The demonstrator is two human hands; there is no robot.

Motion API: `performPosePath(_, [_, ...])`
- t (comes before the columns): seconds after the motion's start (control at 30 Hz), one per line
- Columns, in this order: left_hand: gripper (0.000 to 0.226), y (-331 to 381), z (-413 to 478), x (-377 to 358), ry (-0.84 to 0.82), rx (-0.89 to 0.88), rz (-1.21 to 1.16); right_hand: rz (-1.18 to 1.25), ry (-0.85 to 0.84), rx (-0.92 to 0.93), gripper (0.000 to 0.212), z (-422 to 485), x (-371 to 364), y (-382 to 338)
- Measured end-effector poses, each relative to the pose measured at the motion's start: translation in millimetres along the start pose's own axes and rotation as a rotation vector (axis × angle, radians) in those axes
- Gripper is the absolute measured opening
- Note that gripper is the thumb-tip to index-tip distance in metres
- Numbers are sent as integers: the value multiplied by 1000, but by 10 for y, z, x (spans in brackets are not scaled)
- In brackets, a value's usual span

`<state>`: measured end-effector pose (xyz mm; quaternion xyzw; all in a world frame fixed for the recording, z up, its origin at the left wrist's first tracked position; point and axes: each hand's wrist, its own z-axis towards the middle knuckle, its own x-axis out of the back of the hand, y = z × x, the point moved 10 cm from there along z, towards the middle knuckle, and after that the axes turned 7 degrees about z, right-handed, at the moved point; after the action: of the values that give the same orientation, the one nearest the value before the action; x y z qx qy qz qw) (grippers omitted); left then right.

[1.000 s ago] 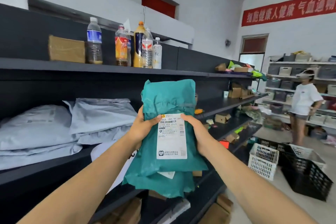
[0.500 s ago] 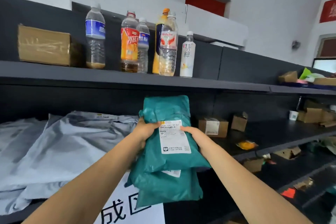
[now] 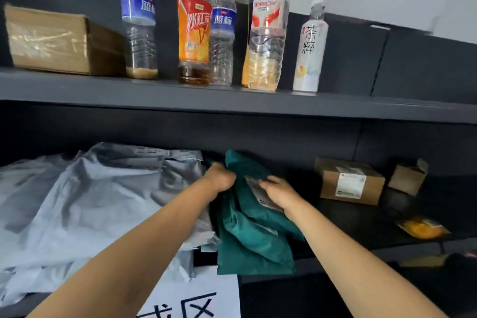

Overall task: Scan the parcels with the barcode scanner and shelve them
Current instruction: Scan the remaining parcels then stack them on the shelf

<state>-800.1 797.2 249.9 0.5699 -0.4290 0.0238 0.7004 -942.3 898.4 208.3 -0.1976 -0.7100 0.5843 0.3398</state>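
On the middle shelf, a teal parcel is being held by both hands. Its upper left edge is being clutched in the curled fingers of the left hand. Its label is being gripped under the bent fingers of the right hand, so the parcel is lying tilted between the two hands. A second teal parcel is being pressed beneath it, overhanging the shelf's front edge. Grey bags are lying piled just left, touching the teal ones. Two boxes are sitting well apart to the right, an orange packet nearer the front. Bottles are standing on the upper shelf.
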Motion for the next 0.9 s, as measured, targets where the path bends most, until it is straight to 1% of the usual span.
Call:
performPosePath(0.03, [12,43,-25,52,15,-26,-63,-22,3,37,52,-29,14,-54])
performPosePath(0.07, [6,108,-48,121,30,-65,-84,-41,5,71,49,-76,28,-125])
performPosePath(0.13, [16,227,-133,253,34,-140,-82,-48,26,132,41,-195,64,-281])
performPosePath(0.17, [18,262,-196,302,28,-166,-78,-40,46,159,38,-262,83,-354])
performPosePath(0.23, [8,292,-352,419,14,-208,-110,-5,81,197,32,-434,80,-456])
performPosePath(0.27, [4,296,-424,484,15,-229,-134,15,78,212,30,-535,38,-497])
performPosePath(0.37, [14,208,-786,782,65,-308,-158,-21,5,269,24,-948,-257,-587])
performPosePath(0.5, [11,-244,-1417,1207,118,-281,-182,-229,-78,405,22,-1540,-752,-773])
performPosePath(0.57, [12,-531,-1755,1410,153,-253,-184,-280,-50,530,23,-1955,-925,-913])
performPosePath(0.63, [17,-863,-2128,1627,228,-205,-200,-261,-33,659,23,-2465,-1091,-1012])
performPosePath(0.7, [20,-1230,-2522,1828,302,-118,-216,-242,-124,704,24,-2947,-1357,-974])
performPosePath(0.77, [17,-1613,-2928,1922,304,-30,-164,-302,-263,706,23,-3370,-1721,-839])
performPosePath(0.83, [14,-1921,-3335,2092,297,21,-12,-385,-422,703,24,-3749,-2134,-737])
performPosePath(0.9, [14,-2154,-3748,2343,303,37,140,-448,-545,695,25,-4099,-2520,-715])
